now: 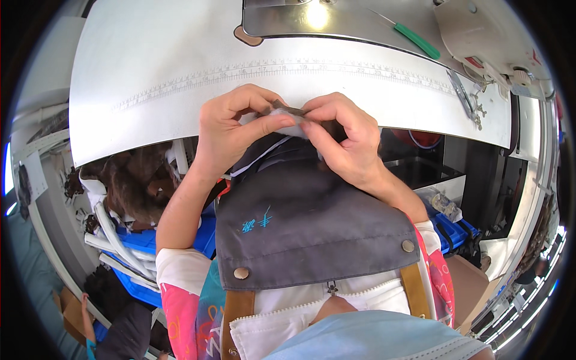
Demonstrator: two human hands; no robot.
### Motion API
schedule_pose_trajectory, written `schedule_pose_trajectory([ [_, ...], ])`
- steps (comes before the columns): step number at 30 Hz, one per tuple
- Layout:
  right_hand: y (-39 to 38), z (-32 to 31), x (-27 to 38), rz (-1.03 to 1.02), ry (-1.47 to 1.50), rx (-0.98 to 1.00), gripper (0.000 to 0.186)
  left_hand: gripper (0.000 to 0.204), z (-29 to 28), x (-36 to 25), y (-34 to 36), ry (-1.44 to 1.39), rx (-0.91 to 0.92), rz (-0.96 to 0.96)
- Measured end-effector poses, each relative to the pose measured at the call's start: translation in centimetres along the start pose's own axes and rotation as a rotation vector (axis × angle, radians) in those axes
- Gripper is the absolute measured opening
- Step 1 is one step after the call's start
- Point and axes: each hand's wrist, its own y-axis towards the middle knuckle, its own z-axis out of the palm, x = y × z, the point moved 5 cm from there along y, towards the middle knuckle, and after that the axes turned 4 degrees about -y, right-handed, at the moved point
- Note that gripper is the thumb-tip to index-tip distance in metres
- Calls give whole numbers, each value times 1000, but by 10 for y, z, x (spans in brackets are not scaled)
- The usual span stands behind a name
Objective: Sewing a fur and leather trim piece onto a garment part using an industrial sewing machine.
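At the near edge of the white worktable point(162, 72), both hands pinch a small piece of soft grey and brown material point(288, 111), apparently fur or fabric. My left hand point(237, 123) grips its left part with thumb and curled fingers. My right hand point(345, 135) holds the right part, thumb and forefinger close to those of my left hand. A dark grey apron flap point(315, 222) lies below them, with more dark material partly hidden behind my right hand.
A sewing machine point(486, 33), green-handled tool point(417, 41) and metal fitting point(465, 99) sit at the back and right. Below the table are brown fur pieces point(132, 186) and blue crates point(135, 288). A co-worker's arm point(87, 318) shows at lower left.
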Motion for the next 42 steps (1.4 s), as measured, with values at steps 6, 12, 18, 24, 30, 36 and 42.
schedule_pose_trajectory([
  [6, -5, 0, -2, 13, 35, -20, 9, 17, 4, 4, -6, -154, -68, -89],
  [12, -6, 0, -3, 19, 88, -52, 9, 17, 8, -1, -7, -378, -217, -101],
  [18, 0, -3, -8, 195, 35, 148, 17, 17, 5, -5, -7, -118, -115, 1],
  [24, 32, 4, 15, -109, 15, 253, 17, 11, -21, -3, 22, -190, -14, -245],
  [30, 88, 33, -7, -340, -62, 161, 25, 13, -82, -12, 130, 221, 401, -263],
  [36, 103, 26, -38, -617, -548, 261, 35, 16, -46, 37, 157, 109, 508, -156],
  [42, 100, 13, -46, -714, -761, 105, 16, 19, -27, 50, 158, 181, 263, -1],
])
